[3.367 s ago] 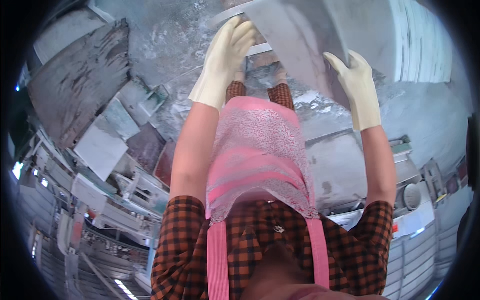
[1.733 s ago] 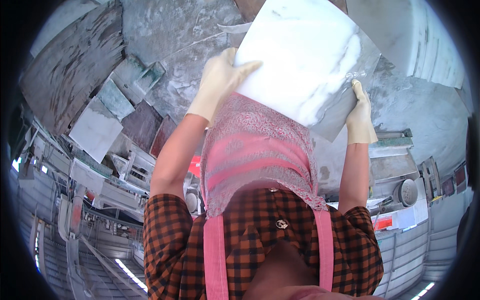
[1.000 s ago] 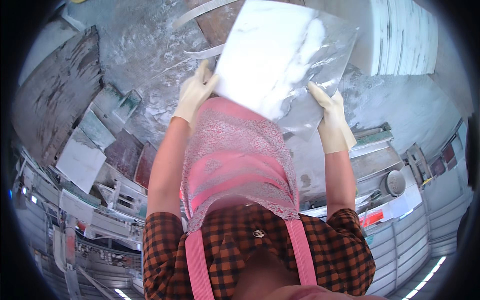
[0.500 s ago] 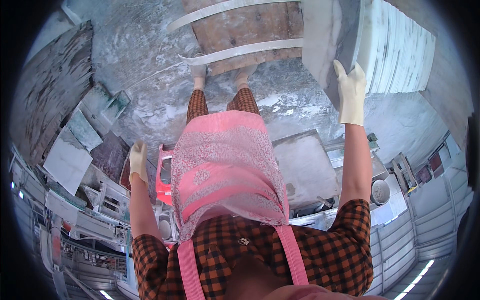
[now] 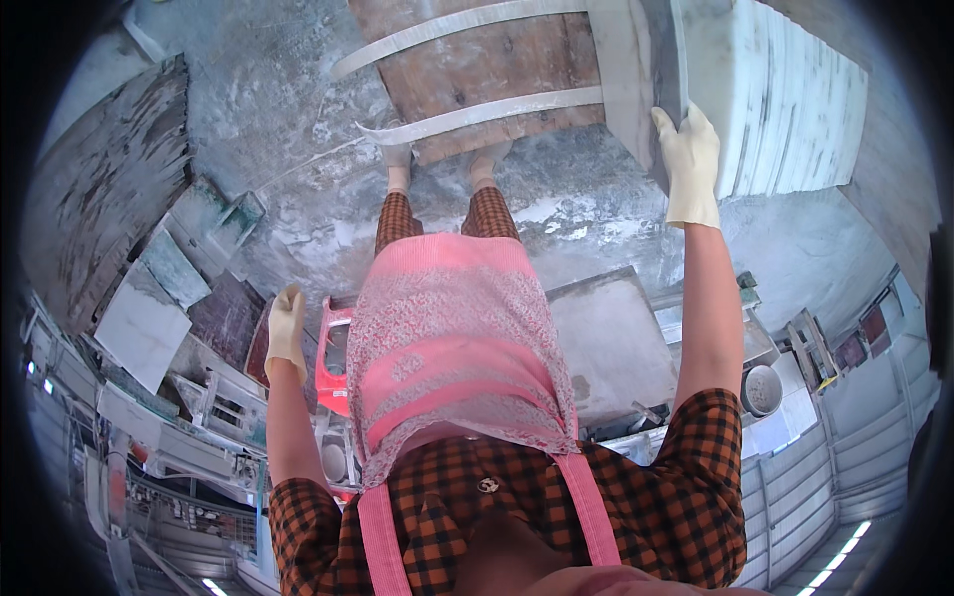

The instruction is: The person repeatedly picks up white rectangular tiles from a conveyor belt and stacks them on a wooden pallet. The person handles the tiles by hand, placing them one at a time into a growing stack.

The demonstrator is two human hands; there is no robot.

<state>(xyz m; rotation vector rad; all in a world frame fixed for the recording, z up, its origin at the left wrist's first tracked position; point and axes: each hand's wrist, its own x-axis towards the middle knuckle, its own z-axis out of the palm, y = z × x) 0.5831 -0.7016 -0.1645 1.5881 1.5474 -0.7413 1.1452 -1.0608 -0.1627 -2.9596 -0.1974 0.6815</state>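
Observation:
My right hand [image 5: 691, 164], in a cream rubber glove, grips the near edge of a grey-and-white marble slab [image 5: 621, 84]. Its thumb lies on the slab's left face and the fingers close over the other side. The slab stands on edge, apart from a row of upright white slabs [image 5: 795, 109] on its right. My left hand [image 5: 286, 323], gloved the same way, hangs by my side with its fingers curled and nothing visible in them. It is nearest to a red plastic stool [image 5: 331, 372].
A brown wooden board [image 5: 487, 70] with two pale curved strips [image 5: 487, 114] lies ahead of my feet. Loose stone slabs [image 5: 144, 328] lean at the left. Behind me to the right are a large pale board [image 5: 606, 343] and a round bucket [image 5: 761, 389].
My right hand has moved slightly left and forward with the marble slab, widening the gap to the white row. My left hand shifts a little back and right, still curled.

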